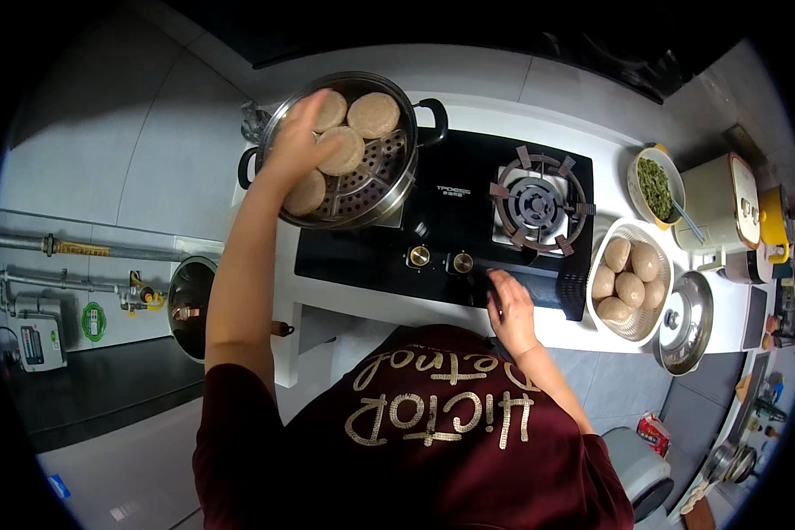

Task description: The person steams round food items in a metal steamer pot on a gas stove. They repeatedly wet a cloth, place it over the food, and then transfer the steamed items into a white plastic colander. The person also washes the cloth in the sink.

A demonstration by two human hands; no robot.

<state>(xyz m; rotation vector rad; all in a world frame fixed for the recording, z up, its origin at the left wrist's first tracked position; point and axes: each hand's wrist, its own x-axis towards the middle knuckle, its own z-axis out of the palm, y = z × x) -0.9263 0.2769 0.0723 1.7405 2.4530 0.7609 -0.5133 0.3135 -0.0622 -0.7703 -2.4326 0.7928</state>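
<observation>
A steel steamer pot (397, 205) with black handles stands over the left side of the gas stove. Several flat, round, greyish-brown dough cakes (373, 115) lie on its perforated steamer rack (371, 175). My left hand (299, 142) is over the pot's left half, thumb and fingers apart, hiding part of the cakes. Whether it touches one I cannot tell. At the stove's front edge, right of the gold-ringed control knobs (463, 262), my right hand (513, 315) has loosely bent fingers and no object in it.
Right of the bare burner (536, 204), a white basket (596, 291) holds several rounded dough pieces (629, 289). Beyond are a bowl (632, 185) of chopped greens with chopsticks (689, 218), a cream-coloured appliance (715, 199) and a steel lid (692, 318). A wok (189, 298) stands at left.
</observation>
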